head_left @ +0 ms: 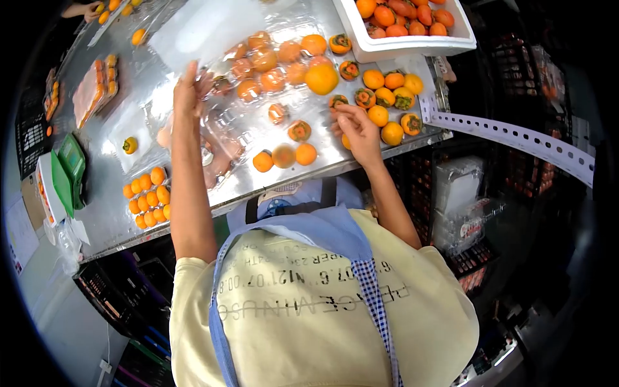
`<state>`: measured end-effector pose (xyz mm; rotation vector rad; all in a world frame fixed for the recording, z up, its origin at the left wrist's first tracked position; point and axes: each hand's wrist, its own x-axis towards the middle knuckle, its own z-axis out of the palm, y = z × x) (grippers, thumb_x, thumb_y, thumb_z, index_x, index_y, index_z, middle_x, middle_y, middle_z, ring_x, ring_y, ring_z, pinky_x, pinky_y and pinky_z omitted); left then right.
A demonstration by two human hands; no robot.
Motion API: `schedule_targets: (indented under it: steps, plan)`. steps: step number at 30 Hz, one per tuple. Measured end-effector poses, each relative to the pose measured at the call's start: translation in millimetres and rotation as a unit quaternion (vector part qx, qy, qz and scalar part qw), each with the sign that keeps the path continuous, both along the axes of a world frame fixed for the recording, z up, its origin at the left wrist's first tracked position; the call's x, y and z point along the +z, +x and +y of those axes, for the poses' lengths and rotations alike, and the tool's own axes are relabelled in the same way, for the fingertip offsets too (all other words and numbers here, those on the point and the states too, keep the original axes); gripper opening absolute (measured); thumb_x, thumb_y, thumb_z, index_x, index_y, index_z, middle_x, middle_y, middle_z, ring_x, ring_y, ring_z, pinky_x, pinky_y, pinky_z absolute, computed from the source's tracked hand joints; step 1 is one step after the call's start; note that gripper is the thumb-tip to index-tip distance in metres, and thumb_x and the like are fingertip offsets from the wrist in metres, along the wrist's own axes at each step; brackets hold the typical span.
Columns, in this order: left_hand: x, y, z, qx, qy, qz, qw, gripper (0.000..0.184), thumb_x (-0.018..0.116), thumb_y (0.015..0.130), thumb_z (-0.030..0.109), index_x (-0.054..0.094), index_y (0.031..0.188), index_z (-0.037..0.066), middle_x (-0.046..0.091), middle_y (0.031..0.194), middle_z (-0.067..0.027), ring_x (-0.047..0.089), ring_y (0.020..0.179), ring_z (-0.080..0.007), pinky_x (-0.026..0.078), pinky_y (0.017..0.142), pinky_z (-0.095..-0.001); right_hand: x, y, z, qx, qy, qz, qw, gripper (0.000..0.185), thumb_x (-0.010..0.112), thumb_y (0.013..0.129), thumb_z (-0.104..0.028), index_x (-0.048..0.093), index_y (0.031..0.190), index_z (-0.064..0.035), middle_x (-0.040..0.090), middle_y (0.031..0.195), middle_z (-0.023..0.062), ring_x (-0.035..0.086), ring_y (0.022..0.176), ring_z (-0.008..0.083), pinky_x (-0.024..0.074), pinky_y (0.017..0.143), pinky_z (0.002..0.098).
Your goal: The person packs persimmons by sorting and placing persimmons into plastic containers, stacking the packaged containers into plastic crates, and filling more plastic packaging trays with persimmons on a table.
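Observation:
My left hand (pixel 188 90) is up at the left of a clear plastic container (pixel 222 145), its fingers closed at the shiny edge. Glare hides part of that grip. Just beyond lies a clear plastic pack of orange persimmons (pixel 264 61). My right hand (pixel 360 132) has its fingers curled, with the tips at a persimmon (pixel 337 102) that shows its leafy calyx. Part of another orange fruit (pixel 346 141) shows beneath this hand. Several loose persimmons (pixel 299 131) lie between my hands, and a cluster of them (pixel 392 133) sits right of my right hand.
A white foam box (pixel 419 44) of redder persimmons stands at the back right of the metal table (pixel 116 222). Filled packs (pixel 147 198) and a green container (pixel 69 164) are on the left. A perforated white strip (pixel 509 132) juts from the right edge. Another person's hand (pixel 92 11) shows far left.

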<state>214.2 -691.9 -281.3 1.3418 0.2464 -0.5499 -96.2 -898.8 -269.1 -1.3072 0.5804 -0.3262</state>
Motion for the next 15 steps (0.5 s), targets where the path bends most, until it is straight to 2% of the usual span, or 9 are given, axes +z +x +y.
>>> schedule_targets:
  steps: [1, 2, 4, 5, 6, 11, 12, 14, 15]
  plan:
    - [-9, 8, 11, -0.008, -0.009, 0.016, 1.0, 0.044, 0.067, 0.082, 0.03, 0.054, 0.108, -0.003, 0.06, 0.097, -0.0123, 0.063, 0.077, -0.0206, 0.054, 0.064, -0.0271, -4, -6, -7, -0.029, -0.18, 0.016, 0.983, 0.019, 0.058, 0.086, -0.008, 0.058, 0.103, 0.0004, 0.064, 0.089, 0.0082, 0.061, 0.078, 0.0131, 0.0482, 0.067, 0.0234]
    - [-16, 12, 18, -0.015, -0.018, 0.032, 0.999, 0.043, 0.067, 0.082, 0.03, 0.054, 0.107, -0.003, 0.061, 0.094, -0.0122, 0.063, 0.076, -0.0194, 0.054, 0.063, -0.0266, 9, -12, -15, -0.054, -0.31, 0.055, 0.948, 0.015, 0.06, 0.083, -0.006, 0.061, 0.097, -0.001, 0.063, 0.083, 0.0091, 0.061, 0.074, 0.0173, 0.0477, 0.063, 0.027]
    - [-2, -1, 20, 0.005, -0.006, 0.015, 1.0, 0.041, 0.066, 0.083, 0.03, 0.055, 0.103, -0.004, 0.062, 0.088, -0.0121, 0.062, 0.074, -0.0171, 0.053, 0.061, -0.0244, 5, -29, -39, -0.1, -0.463, 0.093, 0.876, 0.016, 0.062, 0.079, -0.005, 0.061, 0.094, -0.0018, 0.061, 0.082, 0.0122, 0.059, 0.073, 0.0251, 0.0471, 0.063, 0.0326]
    - [3, -7, 23, 0.006, 0.001, 0.012, 1.0, 0.04, 0.066, 0.083, 0.03, 0.055, 0.102, -0.004, 0.062, 0.089, -0.0129, 0.062, 0.074, -0.0166, 0.053, 0.06, -0.0233, 5, -37, -49, -0.104, -0.483, 0.125, 0.86, 0.019, 0.063, 0.076, -0.006, 0.06, 0.094, -0.0025, 0.061, 0.086, 0.0133, 0.057, 0.077, 0.0313, 0.0457, 0.068, 0.0379]
    - [-2, -6, 27, 0.02, 0.008, 0.03, 0.999, 0.042, 0.065, 0.084, 0.031, 0.053, 0.104, -0.004, 0.062, 0.09, -0.0123, 0.062, 0.073, -0.0156, 0.053, 0.059, -0.0223, 9, -45, -59, -0.057, -0.529, 0.183, 0.827, 0.028, 0.066, 0.073, -0.009, 0.06, 0.101, -0.0049, 0.061, 0.092, 0.0109, 0.055, 0.086, 0.0305, 0.044, 0.075, 0.0383]
    - [-3, -40, 15, 0.036, 0.033, 0.026, 0.998, 0.043, 0.065, 0.085, 0.03, 0.051, 0.109, -0.002, 0.061, 0.098, -0.0104, 0.063, 0.079, -0.0175, 0.051, 0.064, -0.0264, 3, -44, -64, 0.085, -0.627, 0.23, 0.74, 0.05, 0.073, 0.067, -0.023, 0.058, 0.113, -0.0113, 0.061, 0.096, 0.0065, 0.053, 0.092, 0.0281, 0.0399, 0.077, 0.0396]
    - [-8, -46, 13, 0.012, 0.021, 0.03, 0.999, 0.046, 0.065, 0.085, 0.03, 0.049, 0.113, -0.002, 0.06, 0.102, -0.0105, 0.064, 0.082, -0.0184, 0.05, 0.067, -0.0279, -2, -44, -67, 0.086, -0.62, 0.222, 0.747, 0.052, 0.073, 0.066, -0.025, 0.057, 0.113, -0.0115, 0.061, 0.097, 0.0065, 0.053, 0.091, 0.028, 0.0394, 0.077, 0.0396]
    - [-7, -63, 2, -0.006, 0.031, 0.015, 0.999, 0.049, 0.064, 0.085, 0.03, 0.046, 0.116, -0.003, 0.06, 0.103, -0.011, 0.064, 0.08, -0.018, 0.05, 0.063, -0.0268, -7, -41, -72, 0.088, -0.61, 0.201, 0.761, 0.055, 0.073, 0.065, -0.028, 0.056, 0.115, -0.012, 0.06, 0.098, 0.0064, 0.053, 0.088, 0.0278, 0.0383, 0.076, 0.0396]
    - [-10, -66, 3, -0.027, 0.028, 0.012, 0.999, 0.051, 0.066, 0.083, 0.029, 0.044, 0.114, -0.004, 0.06, 0.099, -0.013, 0.064, 0.079, -0.0202, 0.054, 0.059, -0.028, -1, -42, -73, 0.091, -0.566, 0.227, 0.787, 0.054, 0.075, 0.065, -0.022, 0.055, 0.114, -0.0103, 0.059, 0.102, 0.0085, 0.054, 0.092, 0.0268, 0.0408, 0.08, 0.0379]
